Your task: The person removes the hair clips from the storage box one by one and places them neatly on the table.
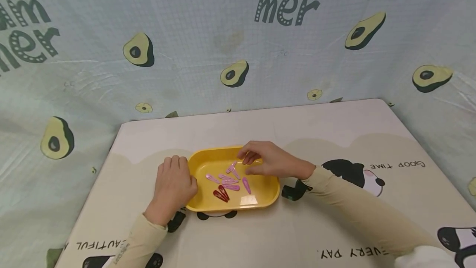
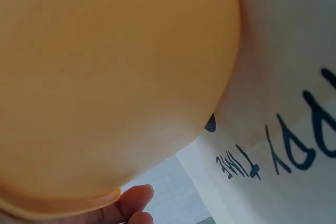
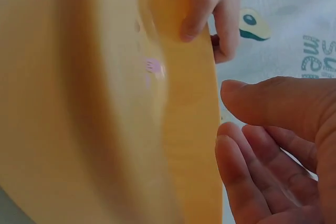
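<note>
A yellow oval-cornered tray lies on the table with several pink snap hair clips and a few dark red hair clips inside. My left hand grips the tray's left rim; in the left wrist view its fingertips show past the edge. Over the tray's right half hovers my right hand, thumb apart from loosely bent fingers. Nothing shows between that thumb and the fingers in the right wrist view. Two pink clips lie crossed just left of its fingertips.
The table wears a pale cover printed with cartoon cows and words. A light curtain with avocado prints rises behind the table and along its sides. Dark wrist-camera mounts sit beneath each wrist, close to the tray's ends.
</note>
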Tool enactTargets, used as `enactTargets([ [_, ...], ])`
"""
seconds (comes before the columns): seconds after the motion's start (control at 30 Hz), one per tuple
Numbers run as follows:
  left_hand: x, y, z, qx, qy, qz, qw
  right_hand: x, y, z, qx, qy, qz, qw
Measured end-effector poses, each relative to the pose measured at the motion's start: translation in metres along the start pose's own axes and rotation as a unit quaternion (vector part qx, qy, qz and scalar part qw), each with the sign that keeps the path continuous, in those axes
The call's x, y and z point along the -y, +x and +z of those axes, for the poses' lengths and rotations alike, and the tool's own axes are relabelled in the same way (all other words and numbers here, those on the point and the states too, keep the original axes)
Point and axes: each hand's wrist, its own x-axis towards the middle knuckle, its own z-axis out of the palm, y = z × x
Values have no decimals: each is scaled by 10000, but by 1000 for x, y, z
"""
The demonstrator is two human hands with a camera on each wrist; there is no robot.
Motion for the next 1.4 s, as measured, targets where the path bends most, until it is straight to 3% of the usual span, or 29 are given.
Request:
enactTargets([
  [0.1,-1,-1,0,92,7,-47,9999,0,5,2,256,-45,-126,9996],
  [0.33,-2,0,-2,100,12,-63,9999,-3,13,2,668,-158,82,9976],
  [0.47,-1,-1,-2,144,-5,-93,9999,-4,16,3,977,-277,-6,9948],
  [0.7,0,-2,-1,184,-92,-72,9998,-2,22,5,1537,-701,139,9855],
  [0.93,1,-1,1,266,-178,-36,9995,-5,30,6,1984,-1226,-87,9724],
  [1.4,4,2,3,286,-158,21,9995,-9,42,6,2480,-1052,303,9626],
])
